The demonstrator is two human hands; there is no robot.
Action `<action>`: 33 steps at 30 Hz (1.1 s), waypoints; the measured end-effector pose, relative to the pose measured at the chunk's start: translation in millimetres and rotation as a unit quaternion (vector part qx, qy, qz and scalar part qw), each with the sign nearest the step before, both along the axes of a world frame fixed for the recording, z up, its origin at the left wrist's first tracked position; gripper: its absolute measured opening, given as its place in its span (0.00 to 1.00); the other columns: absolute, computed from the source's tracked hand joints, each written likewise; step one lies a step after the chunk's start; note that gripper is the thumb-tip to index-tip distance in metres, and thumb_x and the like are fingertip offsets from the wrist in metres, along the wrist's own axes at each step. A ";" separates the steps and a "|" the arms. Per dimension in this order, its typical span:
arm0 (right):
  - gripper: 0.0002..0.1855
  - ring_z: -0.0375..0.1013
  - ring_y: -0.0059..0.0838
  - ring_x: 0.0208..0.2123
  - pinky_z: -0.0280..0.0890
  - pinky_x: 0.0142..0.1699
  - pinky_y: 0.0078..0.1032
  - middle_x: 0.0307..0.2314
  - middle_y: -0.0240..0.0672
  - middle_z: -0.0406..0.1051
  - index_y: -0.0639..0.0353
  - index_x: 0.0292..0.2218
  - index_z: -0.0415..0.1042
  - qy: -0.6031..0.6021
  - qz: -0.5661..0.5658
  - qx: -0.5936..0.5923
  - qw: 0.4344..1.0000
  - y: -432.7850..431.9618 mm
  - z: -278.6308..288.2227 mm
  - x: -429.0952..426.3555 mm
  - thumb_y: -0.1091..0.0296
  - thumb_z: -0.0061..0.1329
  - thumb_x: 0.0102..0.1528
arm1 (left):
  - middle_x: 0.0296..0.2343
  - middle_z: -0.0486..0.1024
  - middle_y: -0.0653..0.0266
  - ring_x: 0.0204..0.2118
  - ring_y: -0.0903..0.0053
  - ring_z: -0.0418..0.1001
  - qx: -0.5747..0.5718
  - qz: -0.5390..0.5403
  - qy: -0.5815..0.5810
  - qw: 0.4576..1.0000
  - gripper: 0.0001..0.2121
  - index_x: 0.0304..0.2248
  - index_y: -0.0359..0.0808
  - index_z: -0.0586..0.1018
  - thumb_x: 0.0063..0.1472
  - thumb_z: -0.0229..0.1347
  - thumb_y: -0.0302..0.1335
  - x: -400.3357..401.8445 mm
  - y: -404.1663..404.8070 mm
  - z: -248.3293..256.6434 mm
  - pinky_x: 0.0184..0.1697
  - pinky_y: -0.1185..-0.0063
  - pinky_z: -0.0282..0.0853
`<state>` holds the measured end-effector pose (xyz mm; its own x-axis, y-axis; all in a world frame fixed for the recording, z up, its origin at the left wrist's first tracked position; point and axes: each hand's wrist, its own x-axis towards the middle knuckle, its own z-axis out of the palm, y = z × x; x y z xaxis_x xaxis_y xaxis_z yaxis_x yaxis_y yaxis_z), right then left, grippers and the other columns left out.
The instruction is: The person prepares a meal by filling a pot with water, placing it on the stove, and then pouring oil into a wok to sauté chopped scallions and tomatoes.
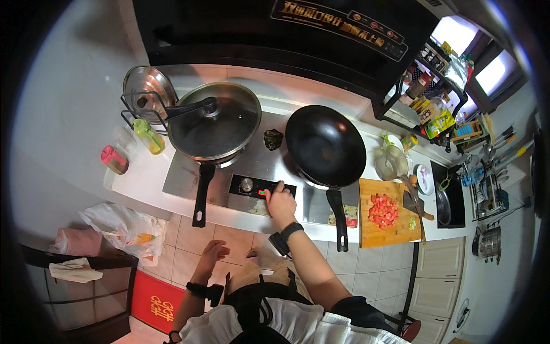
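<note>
My right hand (pixel 282 205) is over the right end of the black control panel (pixel 237 192) of a steel gas stove. Its thumb and fingers close around the spot of the right knob, which they hide. The left knob (pixel 247 185) and a lit display (pixel 262 193) show beside the hand. Below the counter edge hangs my left hand (pixel 213 253), empty, its fingers loosely bent apart. A lidded pan (pixel 215 129) sits on the left burner. On the right burner rests a black wok (pixel 325 146), with no food visible inside; its handle (pixel 337 219) projects past the counter's front edge.
Right of the stove, a wooden cutting board (pixel 368 236) holds diced tomato (pixel 383 211), chopped greens (pixel 412 222) and a cleaver (pixel 413 203). A strainer ladle (pixel 392 163) lies across its edge. Bottles (pixel 148 136) stand at left. A black range hood (pixel 258 34) overhangs the stove.
</note>
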<state>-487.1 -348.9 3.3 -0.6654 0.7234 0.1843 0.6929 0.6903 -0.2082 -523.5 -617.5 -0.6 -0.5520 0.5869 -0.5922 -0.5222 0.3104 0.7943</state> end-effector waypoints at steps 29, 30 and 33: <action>0.15 0.67 0.44 0.31 0.63 0.37 0.32 0.27 0.49 0.66 0.64 0.41 0.60 -0.181 0.144 0.024 0.973 24.1 -13.4 -0.8 0.73 0.33 0.50 | 0.25 0.70 0.62 0.28 0.77 0.69 0.094 0.137 -0.077 0.983 0.06 0.32 0.35 0.67 0.57 0.41 0.27 0.0 -20.2 -30.0 0.35 0.82 0.65; 0.15 0.67 0.44 0.31 0.63 0.37 0.32 0.27 0.49 0.66 0.64 0.41 0.60 -0.185 0.148 0.025 0.971 26.2 -15.9 0.6 0.73 0.33 0.50 | 0.24 0.70 0.62 0.28 0.77 0.70 0.089 0.146 -0.085 0.982 0.06 0.32 0.35 0.67 0.57 0.41 0.27 -0.4 -21.9 -27.4 0.35 0.81 0.65; 0.16 0.67 0.44 0.31 0.63 0.36 0.33 0.27 0.49 0.66 0.61 0.42 0.61 -0.204 0.168 0.027 0.964 27.3 -16.0 0.6 0.72 0.34 0.51 | 0.25 0.70 0.65 0.29 0.79 0.69 0.084 0.163 -0.094 0.978 0.07 0.33 0.37 0.68 0.56 0.41 0.29 1.8 -30.5 -37.8 0.35 0.82 0.63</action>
<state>-486.5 -321.6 -12.8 -0.8853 0.4515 -0.1113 0.4452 0.8920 0.0781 -521.7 -648.0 -38.4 -0.6173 0.4951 -0.6115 -0.7133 -0.0243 0.7004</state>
